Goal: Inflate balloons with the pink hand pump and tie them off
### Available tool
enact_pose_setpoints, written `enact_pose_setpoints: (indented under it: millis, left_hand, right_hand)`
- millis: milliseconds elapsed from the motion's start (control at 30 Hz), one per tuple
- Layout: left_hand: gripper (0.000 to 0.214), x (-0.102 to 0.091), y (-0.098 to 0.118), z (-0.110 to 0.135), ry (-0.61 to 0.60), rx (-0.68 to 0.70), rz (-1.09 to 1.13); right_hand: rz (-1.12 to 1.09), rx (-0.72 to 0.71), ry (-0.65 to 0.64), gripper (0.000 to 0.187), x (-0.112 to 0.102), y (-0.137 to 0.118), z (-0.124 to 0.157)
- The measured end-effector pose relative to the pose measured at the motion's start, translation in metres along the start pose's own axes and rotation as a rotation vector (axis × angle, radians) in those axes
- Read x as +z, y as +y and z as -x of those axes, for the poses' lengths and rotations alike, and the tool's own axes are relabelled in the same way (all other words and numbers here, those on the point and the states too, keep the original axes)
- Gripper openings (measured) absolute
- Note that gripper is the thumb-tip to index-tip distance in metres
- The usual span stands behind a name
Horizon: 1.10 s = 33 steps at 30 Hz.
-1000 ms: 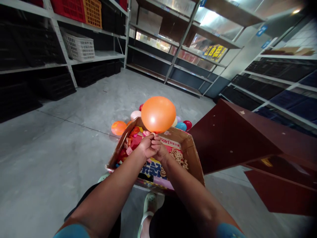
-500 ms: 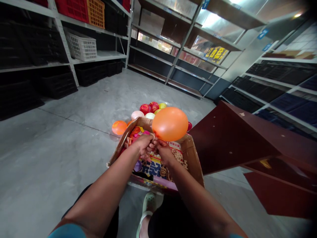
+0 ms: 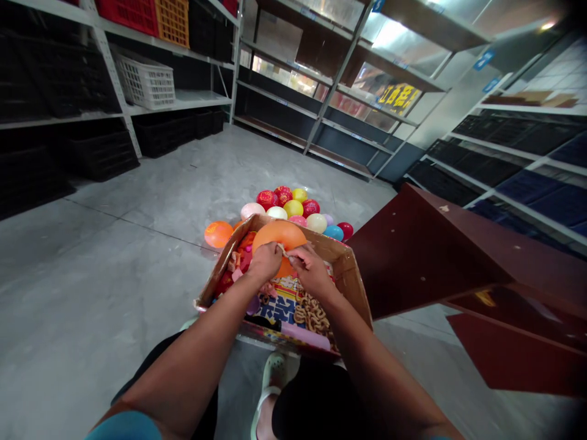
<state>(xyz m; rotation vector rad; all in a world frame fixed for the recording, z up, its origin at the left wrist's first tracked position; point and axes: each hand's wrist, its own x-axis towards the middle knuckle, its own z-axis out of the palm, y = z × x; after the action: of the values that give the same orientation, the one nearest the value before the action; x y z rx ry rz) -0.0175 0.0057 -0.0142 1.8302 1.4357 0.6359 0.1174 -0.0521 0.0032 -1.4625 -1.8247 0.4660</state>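
An inflated orange balloon (image 3: 279, 231) rests at the far side of the open cardboard box (image 3: 352, 278), behind my hands. A short beige cord (image 3: 283, 249) stretches between my fingers, in front of the balloon. My left hand (image 3: 266, 260) pinches one end of it, and my right hand (image 3: 310, 266) has its fingers closed on the other. Whether the cord goes round the balloon's neck is hidden. Under my right hand lies a curly pile of beige cord (image 3: 314, 311). Uninflated balloons (image 3: 238, 260) fill the box's left side, and a lilac tube (image 3: 305, 336) with a black end lies at its near edge.
Inflated balloons (image 3: 293, 209) of several colours sit on the floor beyond the box. A dark red panel structure (image 3: 413, 256) stands close on the right. Shelves with black crates (image 3: 101, 150) and a white basket (image 3: 147, 82) line the left; more racks (image 3: 316, 131) stand behind.
The orange balloon has moved left and down, from above my right hand to behind both hands. My hands have come slightly apart, baring the beige cord between them.
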Motion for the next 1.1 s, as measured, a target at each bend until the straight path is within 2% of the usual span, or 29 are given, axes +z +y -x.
enact_pose_setpoints:
  millis: [67,167,267,333,400,567,700,900,1000,1100]
  left_hand:
    - [0.026,0.001,0.000,0.000,-0.008,0.018,0.004]
    - [0.020,0.003,0.000,0.000,0.013,0.030,0.055]
    - [0.022,0.004,-0.001,0.001,0.000,0.024,0.042]
    - [0.025,0.003,-0.001,0.002,-0.009,0.031,0.023]
    - [0.025,0.003,-0.001,0.002,-0.008,0.041,0.035]
    - [0.022,0.002,0.000,0.004,-0.007,0.027,0.112]
    - [0.022,0.004,0.003,0.009,0.025,0.011,0.189]
    - [0.030,0.010,0.003,0.013,0.047,-0.033,0.535]
    - [0.029,0.010,0.003,0.013,0.041,-0.009,0.534]
    - [0.025,0.008,0.003,0.014,0.048,0.024,0.392]
  right_hand:
    - [0.049,-0.050,0.022,0.022,-0.001,0.002,-0.003]
    - [-0.010,-0.038,0.057,0.020,0.001,0.004,-0.006]
    - [-0.173,0.099,0.086,0.013,0.005,0.005,-0.009]
    - [-0.296,0.221,0.087,0.015,0.006,0.006,-0.010]
    - [-0.380,0.294,0.055,0.019,0.006,0.006,-0.012]
    - [-0.439,0.364,-0.029,0.021,0.004,0.003,-0.014]
    - [-0.548,0.492,-0.076,0.025,-0.001,0.000,-0.016]
    - [-0.585,0.644,-0.176,0.015,-0.008,-0.008,-0.020]
    - [-0.578,0.634,-0.176,0.009,-0.006,-0.008,-0.020]
    - [-0.446,0.511,-0.099,0.008,0.000,-0.003,-0.019]
